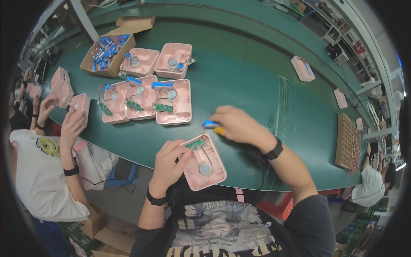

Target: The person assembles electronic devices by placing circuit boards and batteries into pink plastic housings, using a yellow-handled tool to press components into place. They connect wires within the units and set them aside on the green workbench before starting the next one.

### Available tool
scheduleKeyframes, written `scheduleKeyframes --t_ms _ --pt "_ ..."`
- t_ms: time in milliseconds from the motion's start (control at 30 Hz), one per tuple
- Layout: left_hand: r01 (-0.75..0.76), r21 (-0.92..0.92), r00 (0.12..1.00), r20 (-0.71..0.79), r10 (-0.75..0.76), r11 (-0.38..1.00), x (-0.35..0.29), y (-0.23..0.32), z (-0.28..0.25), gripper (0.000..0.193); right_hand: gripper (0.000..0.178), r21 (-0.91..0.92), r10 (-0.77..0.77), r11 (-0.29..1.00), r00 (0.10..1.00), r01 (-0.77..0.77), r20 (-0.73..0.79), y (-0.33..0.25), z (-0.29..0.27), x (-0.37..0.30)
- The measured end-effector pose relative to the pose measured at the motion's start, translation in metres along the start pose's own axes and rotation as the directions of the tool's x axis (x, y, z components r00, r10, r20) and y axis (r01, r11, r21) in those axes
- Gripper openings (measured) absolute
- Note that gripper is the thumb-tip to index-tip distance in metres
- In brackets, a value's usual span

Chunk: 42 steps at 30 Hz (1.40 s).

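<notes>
My left hand [169, 160] grips the left edge of a pink plastic housing [217, 171] at the table's near edge, fingers closed on it. Inside sit a small green circuit board [196, 144] and a round grey metal part [205, 168], joined by thin wires. Just beyond, my right hand [233, 122] is closed, its fingertips on a blue cylindrical battery [209, 124] with a red wire running toward the board. Under those fingers a yellow piece [219, 130] pokes out; its kind is hidden by the hand.
Several similar pink housings [173, 115] with boards and batteries stand left of centre. Behind them is a cardboard box [92, 64] of blue batteries. A dark corded object [255, 157] lies below my right forearm. A co-worker [47, 171] handles housings at left; a partitioned tray [347, 143] stands right.
</notes>
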<state>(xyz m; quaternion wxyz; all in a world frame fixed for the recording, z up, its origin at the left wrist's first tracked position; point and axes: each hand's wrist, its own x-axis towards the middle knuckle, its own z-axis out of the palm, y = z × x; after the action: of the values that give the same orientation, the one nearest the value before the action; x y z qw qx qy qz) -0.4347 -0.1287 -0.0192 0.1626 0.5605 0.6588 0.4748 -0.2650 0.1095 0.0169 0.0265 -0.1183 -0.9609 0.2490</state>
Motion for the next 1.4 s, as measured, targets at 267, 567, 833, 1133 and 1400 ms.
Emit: scheduleKeyframes --t_ms 267,567,833,1133,1400 --pt "0.056 0.297 0.986 -0.164 -0.007 0.953 0.0 0.023 0.026 0.007 0.029 0.489 0.385 0.794 0.921 -0.363 0.059 -0.036 -0.017 -0.05" --pt "0.068 0.372 0.982 -0.19 0.004 0.926 0.002 0.031 0.036 0.008 0.034 -0.141 0.122 0.977 0.96 -0.161 -0.253 -0.078 0.008 -0.047" --pt "0.061 0.379 0.983 -0.185 0.011 0.923 -0.001 0.03 0.035 0.008 0.031 -0.341 0.159 0.919 0.977 -0.2 -0.143 -0.094 0.006 -0.036" --pt "-0.14 0.426 0.988 0.001 0.154 0.894 0.017 0.036 0.023 0.036 0.024 -0.157 0.129 0.974 0.972 -0.161 -0.194 -0.074 0.014 -0.028" --pt "-0.124 0.427 0.992 0.087 0.096 0.896 0.023 0.036 0.021 0.043 0.02 -0.091 0.16 0.979 0.967 -0.18 -0.199 -0.071 0.014 -0.024"
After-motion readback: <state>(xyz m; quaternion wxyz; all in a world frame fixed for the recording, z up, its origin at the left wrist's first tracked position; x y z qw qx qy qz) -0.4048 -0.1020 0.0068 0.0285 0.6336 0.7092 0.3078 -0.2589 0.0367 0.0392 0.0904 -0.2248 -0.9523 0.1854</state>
